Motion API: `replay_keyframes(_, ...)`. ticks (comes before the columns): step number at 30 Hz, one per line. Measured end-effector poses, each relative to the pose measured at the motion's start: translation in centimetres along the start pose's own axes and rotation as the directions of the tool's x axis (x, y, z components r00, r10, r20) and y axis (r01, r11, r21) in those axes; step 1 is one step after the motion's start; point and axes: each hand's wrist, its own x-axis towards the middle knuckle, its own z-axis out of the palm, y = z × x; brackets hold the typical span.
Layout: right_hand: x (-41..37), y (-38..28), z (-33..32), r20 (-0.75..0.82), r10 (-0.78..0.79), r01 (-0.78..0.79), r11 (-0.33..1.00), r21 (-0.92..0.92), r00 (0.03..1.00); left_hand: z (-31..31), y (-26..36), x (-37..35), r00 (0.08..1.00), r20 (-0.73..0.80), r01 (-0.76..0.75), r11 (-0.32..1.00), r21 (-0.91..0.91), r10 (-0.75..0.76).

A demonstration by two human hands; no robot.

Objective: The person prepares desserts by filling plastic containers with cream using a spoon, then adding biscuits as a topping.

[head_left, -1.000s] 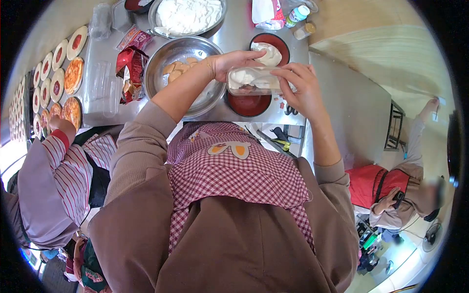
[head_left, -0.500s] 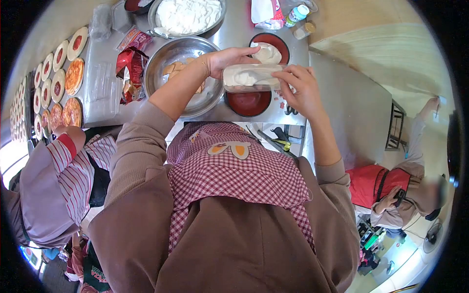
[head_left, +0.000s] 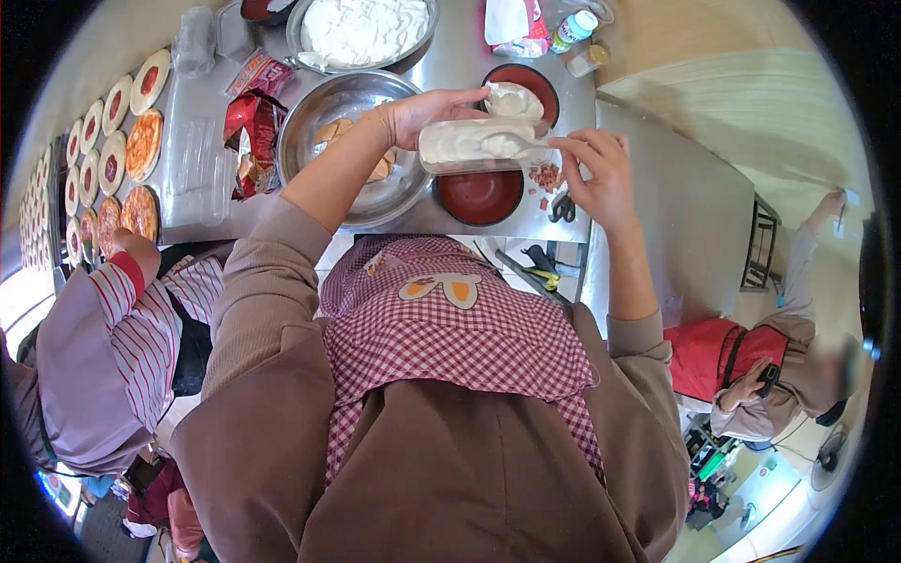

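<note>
My left hand (head_left: pixel 427 105) grips a clear plastic tub (head_left: pixel 460 148) of white cream, tipped on its side above the table. My right hand (head_left: pixel 601 174) pinches the handle of a spoon (head_left: pixel 514 143) whose bowl lies in the cream at the tub's mouth. Right under the tub stands a red bowl (head_left: pixel 481 194) with dark red sauce. Just behind it, a second red bowl (head_left: pixel 521 92) holds a heap of white cream. My brown sleeves and a checked apron fill the lower part of the view.
A steel bowl (head_left: pixel 324 113) with round dough pieces stands left of the tub, a larger bowl (head_left: pixel 361 33) of white mass behind it. Red snack bags (head_left: pixel 249 131), sauced pizza bases (head_left: pixel 113 141), scissors (head_left: pixel 563 208). A co-worker's striped sleeve (head_left: pixel 131 319) left; another person (head_left: pixel 751 366) right.
Both hands lifted the tub slightly and tipped it further. My right hand slid out to the right, off the tub's end, and now holds the spoon by its handle.
</note>
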Motion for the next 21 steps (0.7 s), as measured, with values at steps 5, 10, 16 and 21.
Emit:
replay_keyframes(5,0.6,-1.1,1.2,-0.047,-0.009,0.01,1.0,0.02,0.999,-0.1,-0.3,-0.1,0.998,0.066,0.005,1.0,0.012,-0.006)
replay_keyframes(10,-0.3,-0.6,0.9,-0.074,-0.018,0.019,1.0,0.019,0.997,-1.0,-0.7,-0.4,0.999,0.032,-0.024,0.999,0.025,0.023)
replay_keyframes(16,-2.0,0.3,0.9,-0.002,0.473,-0.417,0.78,0.466,0.881,-1.8,-1.4,-1.8,0.994,-0.051,-0.093,0.989,0.115,0.099)
replay_keyframes(21,-2.2,-0.3,2.9,-0.005,0.652,-0.433,0.509,0.744,0.758,-2.1,-1.4,-1.8,0.969,0.031,-0.246,0.969,-0.004,0.246)
